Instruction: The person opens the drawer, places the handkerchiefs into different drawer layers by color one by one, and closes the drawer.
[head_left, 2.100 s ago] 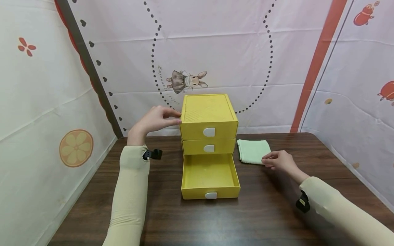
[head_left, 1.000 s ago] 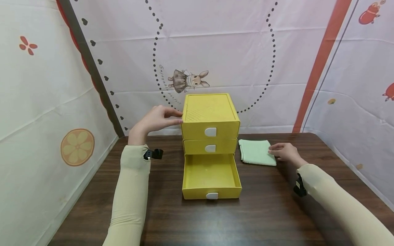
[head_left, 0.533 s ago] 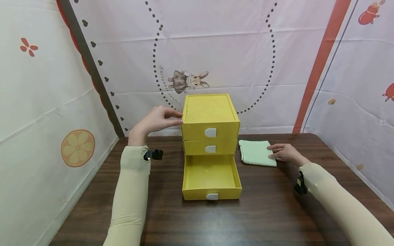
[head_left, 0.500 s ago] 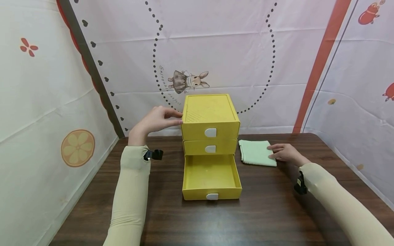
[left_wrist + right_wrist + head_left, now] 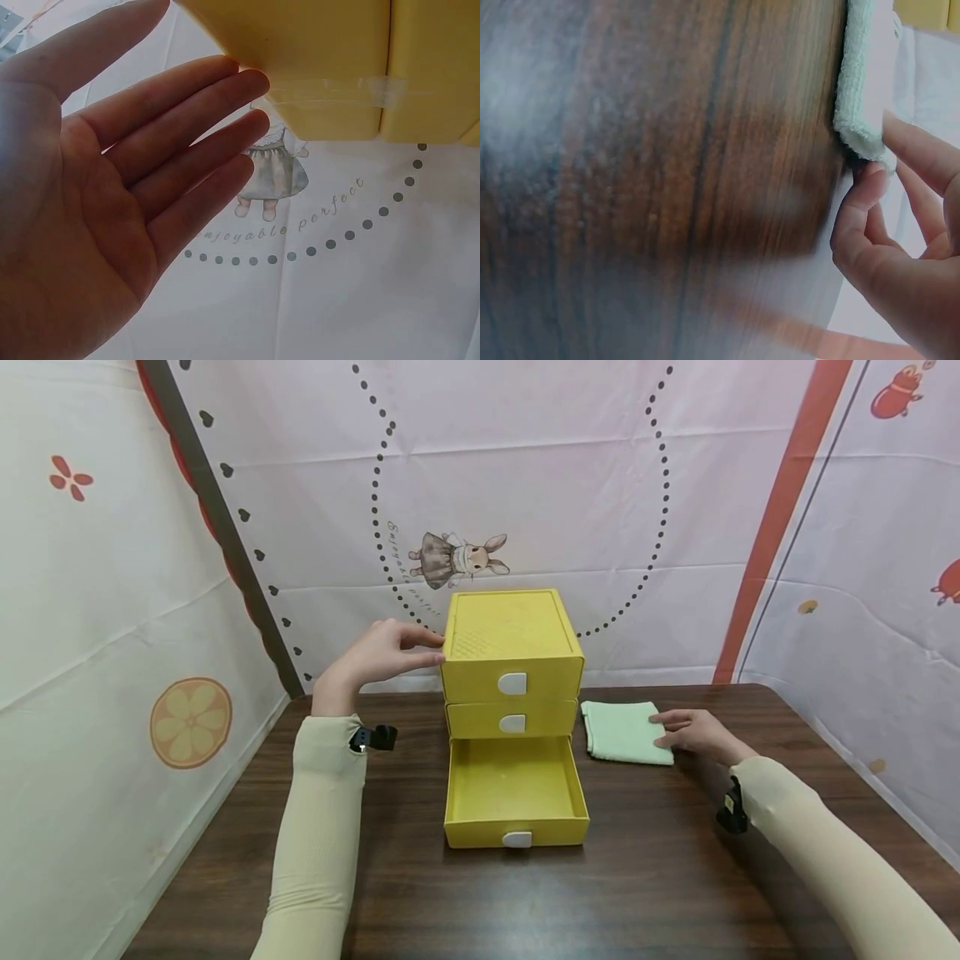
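Note:
A yellow drawer cabinet stands in the middle of the head view; its bottom drawer is pulled out and bare inside. My left hand touches the cabinet's upper left side with fingertips and thumb. In the left wrist view that hand has straight fingers beside the yellow wall. On the table right of the cabinet lies a folded pale green towel. My right hand pinches the towel's right edge; in the right wrist view the thumb and fingers meet at the towel's end.
Two upper drawers are closed, with white handles on their fronts. The dark wooden table stretches around the cabinet. A printed curtain hangs behind the table and along both sides.
My right hand has shifted from the towel's front right corner to farther back along its right edge. The left hand stays at the cabinet. The last half second shows hardly any motion.

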